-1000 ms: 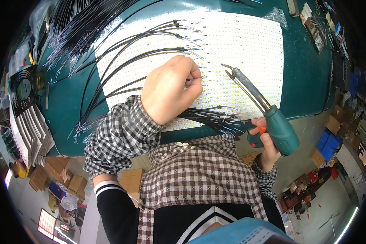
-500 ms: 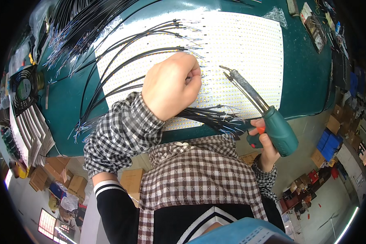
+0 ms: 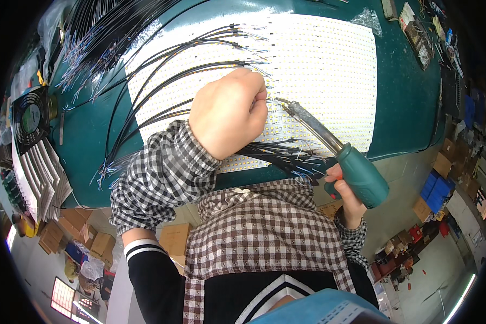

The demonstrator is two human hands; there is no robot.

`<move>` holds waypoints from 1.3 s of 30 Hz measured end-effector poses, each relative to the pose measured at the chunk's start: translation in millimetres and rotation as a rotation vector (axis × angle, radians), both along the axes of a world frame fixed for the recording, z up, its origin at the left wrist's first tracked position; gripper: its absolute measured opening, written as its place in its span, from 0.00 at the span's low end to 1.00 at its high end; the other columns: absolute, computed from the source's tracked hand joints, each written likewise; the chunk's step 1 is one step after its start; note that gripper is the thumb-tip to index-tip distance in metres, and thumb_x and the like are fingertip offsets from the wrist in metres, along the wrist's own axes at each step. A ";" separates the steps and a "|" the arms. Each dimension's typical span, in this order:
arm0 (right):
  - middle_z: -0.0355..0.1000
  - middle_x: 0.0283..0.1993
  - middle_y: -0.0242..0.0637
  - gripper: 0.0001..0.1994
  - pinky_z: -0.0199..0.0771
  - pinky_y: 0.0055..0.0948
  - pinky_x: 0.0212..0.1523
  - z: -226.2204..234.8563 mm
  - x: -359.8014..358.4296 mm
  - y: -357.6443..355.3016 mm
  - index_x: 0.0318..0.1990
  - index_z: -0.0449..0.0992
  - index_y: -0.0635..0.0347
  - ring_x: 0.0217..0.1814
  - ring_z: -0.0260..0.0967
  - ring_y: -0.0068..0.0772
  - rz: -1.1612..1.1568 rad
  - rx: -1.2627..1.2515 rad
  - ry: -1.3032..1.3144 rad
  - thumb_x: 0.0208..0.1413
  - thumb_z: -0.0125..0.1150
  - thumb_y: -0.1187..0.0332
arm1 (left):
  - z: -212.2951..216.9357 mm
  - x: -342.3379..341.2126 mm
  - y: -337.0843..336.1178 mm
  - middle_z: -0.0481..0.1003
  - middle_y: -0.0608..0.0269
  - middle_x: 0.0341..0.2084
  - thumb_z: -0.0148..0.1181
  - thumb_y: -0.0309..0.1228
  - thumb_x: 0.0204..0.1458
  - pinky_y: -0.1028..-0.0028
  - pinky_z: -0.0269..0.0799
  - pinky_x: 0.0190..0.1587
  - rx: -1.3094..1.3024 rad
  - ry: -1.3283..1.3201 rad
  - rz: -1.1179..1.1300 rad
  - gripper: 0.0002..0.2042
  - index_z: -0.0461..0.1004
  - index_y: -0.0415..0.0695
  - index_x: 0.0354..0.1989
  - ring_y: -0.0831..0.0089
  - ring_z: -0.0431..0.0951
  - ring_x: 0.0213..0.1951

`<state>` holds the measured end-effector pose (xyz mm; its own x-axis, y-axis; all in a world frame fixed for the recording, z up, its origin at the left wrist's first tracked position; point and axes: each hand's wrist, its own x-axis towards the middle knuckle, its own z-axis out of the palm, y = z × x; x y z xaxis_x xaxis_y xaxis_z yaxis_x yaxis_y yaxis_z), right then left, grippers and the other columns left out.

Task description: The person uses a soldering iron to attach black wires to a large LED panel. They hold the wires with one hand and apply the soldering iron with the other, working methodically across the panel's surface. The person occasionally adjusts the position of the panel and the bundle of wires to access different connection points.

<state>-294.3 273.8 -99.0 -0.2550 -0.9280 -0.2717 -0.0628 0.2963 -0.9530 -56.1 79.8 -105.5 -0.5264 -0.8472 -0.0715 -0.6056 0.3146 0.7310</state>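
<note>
A white LED panel (image 3: 329,65), dotted with small yellow chips, lies on the green table. My left hand (image 3: 229,110) rests over its middle, thumb and fingers closed in a pinch; what the fingertips hold is hidden. Black cables (image 3: 173,108) run in from the left and pass beneath this hand. My right hand (image 3: 351,200) grips a green soldering gun (image 3: 364,175) by its handle, a finger at the trigger. The gun's metal tip points up and left, close to the left fingertips and over the panel; I cannot tell whether it touches.
More black cables with bared wire ends (image 3: 237,46) lie across the panel's upper left, and a bundle (image 3: 286,154) lies along its near edge. A cable heap (image 3: 100,48), a black fan (image 3: 32,117) and stacked white sheets (image 3: 43,178) are at left. Scraps sit at far right.
The soldering gun has moved left and slightly down, bringing its tip nearer my left fingertips. My left hand has stayed almost still.
</note>
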 end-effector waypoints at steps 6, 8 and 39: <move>0.79 0.43 0.46 0.34 0.82 0.30 0.43 -0.8 -0.8 -0.4 0.60 0.68 0.73 0.41 0.80 0.31 0.028 0.015 0.019 0.44 0.76 0.76 | 1.1 -0.6 -1.5 0.74 0.55 0.24 0.60 0.23 0.47 0.67 0.73 0.31 0.002 -0.012 -0.016 0.02 0.74 0.39 0.28 0.60 0.77 0.27; 0.79 0.42 0.45 0.34 0.82 0.30 0.44 1.3 1.5 -3.2 0.60 0.68 0.73 0.41 0.80 0.30 0.026 0.025 0.035 0.44 0.77 0.76 | 1.6 -0.9 -1.6 0.74 0.55 0.24 0.60 0.23 0.47 0.66 0.73 0.31 0.002 -0.016 -0.017 0.02 0.74 0.39 0.28 0.59 0.77 0.27; 0.79 0.45 0.48 0.35 0.83 0.31 0.45 2.8 2.1 -1.6 0.61 0.66 0.75 0.43 0.80 0.33 -0.006 0.071 0.003 0.45 0.76 0.75 | 2.5 -0.7 -2.2 0.74 0.55 0.25 0.60 0.24 0.47 0.67 0.72 0.31 0.002 -0.026 -0.032 0.02 0.74 0.39 0.28 0.60 0.77 0.27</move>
<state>-292.2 272.2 -96.1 -0.2613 -0.9048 -0.3364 -0.0634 0.3638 -0.9293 -56.8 77.6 -103.0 -0.5512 -0.8298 -0.0873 -0.6138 0.3324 0.7161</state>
